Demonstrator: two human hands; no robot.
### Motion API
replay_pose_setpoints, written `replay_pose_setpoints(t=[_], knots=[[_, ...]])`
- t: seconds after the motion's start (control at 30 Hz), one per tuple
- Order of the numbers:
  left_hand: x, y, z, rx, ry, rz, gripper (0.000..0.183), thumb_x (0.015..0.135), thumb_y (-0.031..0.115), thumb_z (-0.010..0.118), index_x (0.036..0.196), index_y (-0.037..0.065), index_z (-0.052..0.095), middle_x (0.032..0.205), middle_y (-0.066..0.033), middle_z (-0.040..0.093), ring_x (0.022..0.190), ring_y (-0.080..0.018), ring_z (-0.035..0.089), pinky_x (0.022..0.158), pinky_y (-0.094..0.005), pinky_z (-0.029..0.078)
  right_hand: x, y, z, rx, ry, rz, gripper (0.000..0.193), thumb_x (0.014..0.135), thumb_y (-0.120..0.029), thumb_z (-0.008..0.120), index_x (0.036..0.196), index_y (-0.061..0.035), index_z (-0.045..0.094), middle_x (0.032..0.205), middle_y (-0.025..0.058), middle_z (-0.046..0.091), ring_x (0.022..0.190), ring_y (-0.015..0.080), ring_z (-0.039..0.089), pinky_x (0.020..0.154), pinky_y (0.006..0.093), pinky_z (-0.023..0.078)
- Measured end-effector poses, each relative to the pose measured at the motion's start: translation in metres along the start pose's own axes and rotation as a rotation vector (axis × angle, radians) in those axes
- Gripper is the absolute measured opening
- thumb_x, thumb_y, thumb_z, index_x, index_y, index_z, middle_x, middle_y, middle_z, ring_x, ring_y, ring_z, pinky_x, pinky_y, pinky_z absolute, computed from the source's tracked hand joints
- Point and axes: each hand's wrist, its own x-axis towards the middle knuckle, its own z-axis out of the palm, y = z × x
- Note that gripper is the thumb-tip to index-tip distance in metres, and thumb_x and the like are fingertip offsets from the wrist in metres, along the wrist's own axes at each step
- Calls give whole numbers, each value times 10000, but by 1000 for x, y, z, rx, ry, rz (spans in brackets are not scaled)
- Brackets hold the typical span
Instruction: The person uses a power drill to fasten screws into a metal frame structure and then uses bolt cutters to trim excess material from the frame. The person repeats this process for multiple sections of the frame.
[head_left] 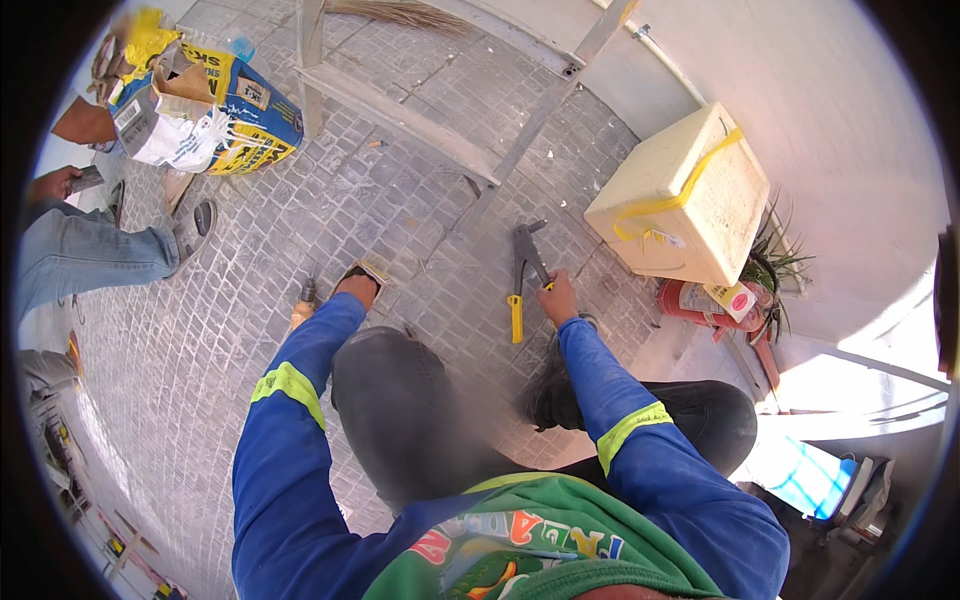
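My right hand [560,300] is closed around one handle of a hand riveter [521,258]. Its nose points away from me, and its other handle, with a yellow grip, stands spread out to the left. Beyond my left knee, my left hand [358,287] reaches down to a small dark thing with a tan edge [374,270]. The fingers of that hand are mostly hidden. Just left of it is a small orange-brown object with a dark tip [305,300], partly covered by my forearm.
Grey paving [240,290] runs beneath a metal frame [400,115] ahead. At right are a cream foam box [680,195], a red cylinder [705,303] and a plant [775,255]. A torn blue-yellow sack [255,115] and another person's jeans-clad leg [95,250] are at left.
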Motion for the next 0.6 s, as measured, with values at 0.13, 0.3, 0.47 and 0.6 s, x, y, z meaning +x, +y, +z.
replay_pose_setpoints(t=[0.13, 0.3, 0.47, 0.6], knots=[[-3, -9, -6, -18, -65, 117, 257, 949, 131, 555, 1001, 51, 793, 1046, -183, 767, 990, -329, 752, 864, -454, 608, -11, 2, 0, 106, -28, 137, 417, 804, -166, 760, 1147, -42, 558, 1024, 216, 706, 995, 408, 703, 863, 466, 547], [-10, -3, -6, -12, -110, 95, 262, 952, 149, 557, 1006, 55, 796, 1072, -176, 766, 1013, -336, 748, 868, -443, 605, -20, 8, 4, 164, -38, 174, 452, 799, -203, 787, 1163, -46, 570, 1030, 231, 709, 1013, 425, 690, 879, 477, 535], [-13, -3, 2, -109, -69, 42, 272, 953, 166, 554, 1012, 62, 798, 1080, -179, 763, 1019, -342, 745, 865, -460, 606, -25, 15, 13, 183, -30, 208, 408, 792, -153, 761, 1141, -42, 580, 1032, 227, 706, 1008, 415, 692, 875, 467, 534], [-17, -7, 10, -209, -15, -42, 270, 949, 161, 555, 1021, 56, 794, 1084, -191, 757, 1027, -350, 740, 881, -469, 602, -22, 21, 23, 271, -52, 258, 383, 792, -107, 731, 1136, -34, 580, 1040, 229, 703, 1009, 413, 690, 871, 463, 533]])
